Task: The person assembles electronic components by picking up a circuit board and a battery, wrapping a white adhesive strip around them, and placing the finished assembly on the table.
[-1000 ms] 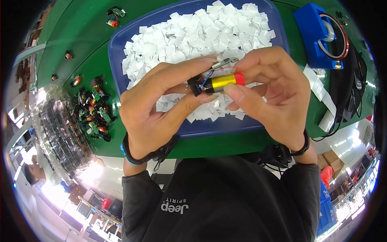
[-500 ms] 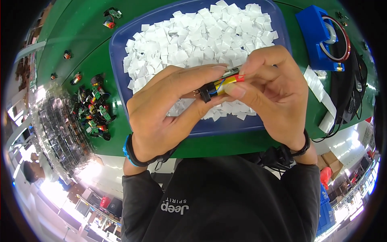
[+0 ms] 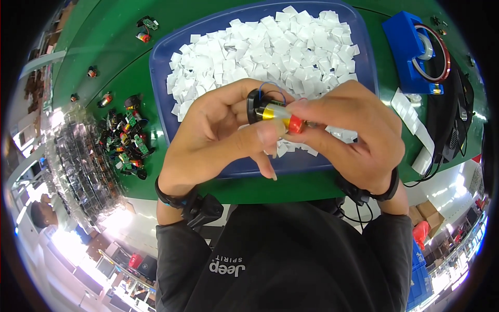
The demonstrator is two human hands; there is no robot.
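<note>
Battery cell (image 3: 273,113), turned since the earlier frame; blue wire (image 3: 270,82) now looped out on its far side.
Left hand (image 3: 208,130): grip on yellow body. Right hand (image 3: 364,130): grip pinching red end. Cell above blue tub (image 3: 306,166); bare desk (image 3: 291,190) between tub and near edge.

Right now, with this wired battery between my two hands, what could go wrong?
The thin blue wire arches loose by the black round cap, so a finger might snag or tug it. Your left hand and right hand pinch the yellow-and-red cylindrical battery with thumbs and fingers above the blue tray, so a slip could drop it among the white paper squares.
</note>
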